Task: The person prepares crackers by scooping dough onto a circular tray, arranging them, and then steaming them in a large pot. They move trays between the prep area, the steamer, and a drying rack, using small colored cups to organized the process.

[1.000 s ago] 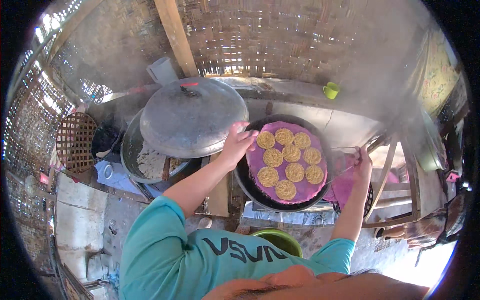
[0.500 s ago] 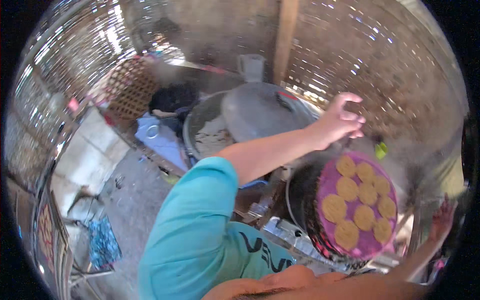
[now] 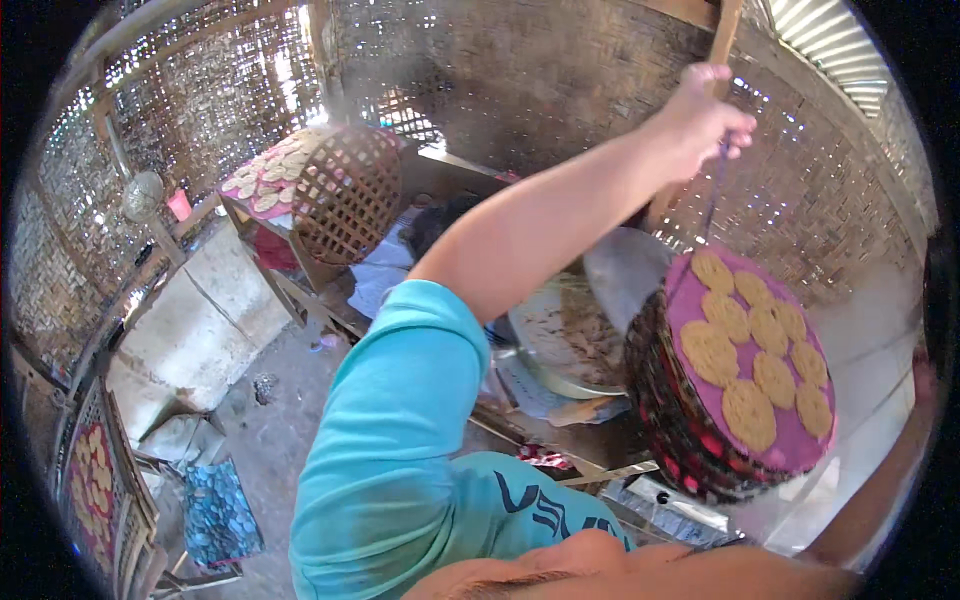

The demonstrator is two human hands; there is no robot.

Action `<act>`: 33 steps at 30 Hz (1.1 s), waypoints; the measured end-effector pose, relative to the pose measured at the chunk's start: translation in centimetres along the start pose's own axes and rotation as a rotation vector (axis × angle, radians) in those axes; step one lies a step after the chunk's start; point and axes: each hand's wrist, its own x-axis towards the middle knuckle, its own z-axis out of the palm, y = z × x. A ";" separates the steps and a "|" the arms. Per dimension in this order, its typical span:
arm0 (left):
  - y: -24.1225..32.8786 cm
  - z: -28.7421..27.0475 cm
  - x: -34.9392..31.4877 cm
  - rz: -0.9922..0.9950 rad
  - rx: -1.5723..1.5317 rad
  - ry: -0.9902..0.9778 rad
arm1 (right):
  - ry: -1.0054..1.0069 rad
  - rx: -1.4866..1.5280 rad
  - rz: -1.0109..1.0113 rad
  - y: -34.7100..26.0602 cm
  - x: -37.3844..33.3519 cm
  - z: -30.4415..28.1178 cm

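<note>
My left hand (image 3: 708, 122), at the end of a raised arm in a turquoise sleeve, is closed around a thin dark cord (image 3: 714, 195). That cord runs down to a tall round stack of dark woven trays (image 3: 655, 400), which hangs tilted. A pink-purple sheet covers the top tray, and on it lie several round, coiled, tan noodle cakes (image 3: 728, 315). At the right rim my right hand (image 3: 925, 378) is a dim sliver beyond the stack; its fingers cannot be made out. A faint line slants from the stack toward it.
Behind my left forearm stand a wide metal pan (image 3: 560, 335) and a grey round lid (image 3: 630, 265). An openwork basket (image 3: 350, 195) leans by more cakes (image 3: 285, 165) on a bench. A rack of cakes (image 3: 92, 480) stands at left, near a blue patterned bag (image 3: 218, 515).
The tray stack has risen and shows more of its side, with its cord now in plain sight. My left hand has gone up. The view has swung, and the dark pot beneath has left sight.
</note>
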 end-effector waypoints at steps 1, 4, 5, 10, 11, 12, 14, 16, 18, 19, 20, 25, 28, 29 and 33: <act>2.3 -1.4 -0.8 0.011 0.083 0.025 | -0.189 0.034 0.042 0.7 1.7 -0.4; 7.1 -6.4 -2.6 0.008 0.169 0.076 | -0.233 0.076 -0.130 5.9 9.2 -1.0; 8.7 -8.3 -3.2 0.024 0.248 0.123 | -0.252 0.089 -0.136 8.5 10.5 2.1; 13.3 -17.8 -5.3 0.064 0.473 0.322 | -0.261 0.257 0.100 19.0 11.6 22.3; 13.3 -19.6 -5.2 0.077 0.476 0.325 | -0.312 0.286 0.107 20.6 12.4 24.1; 14.3 -21.8 -6.1 0.101 0.504 0.364 | -0.287 0.275 0.068 22.1 11.2 28.9; 15.5 -25.5 -7.6 0.147 0.508 0.432 | -0.266 0.285 0.055 24.6 9.2 36.1; 16.0 -28.7 -8.7 0.179 0.482 0.501 | -0.262 0.295 0.134 27.7 10.3 40.1; 15.4 -31.4 -9.4 0.165 0.484 0.540 | -0.282 0.244 0.178 30.6 11.7 42.1; 15.2 -32.7 -9.6 0.155 0.483 0.559 | -0.321 0.206 0.178 31.9 12.1 42.7; 15.1 -33.7 -10.1 0.154 0.496 0.579 | -0.359 0.160 0.179 33.0 12.4 43.1; 17.2 -37.1 -11.8 0.160 0.448 0.728 | -0.362 0.083 0.244 35.6 13.8 44.5; 18.5 -42.6 -14.4 0.173 0.402 0.725 | -0.426 -0.055 0.171 37.8 12.8 44.8; 18.9 -43.9 -15.3 0.152 0.379 0.722 | -0.437 -0.103 0.131 37.5 10.9 44.6; 18.9 -48.7 -21.0 -0.083 0.600 0.712 | -0.465 -0.406 0.044 38.9 7.5 39.4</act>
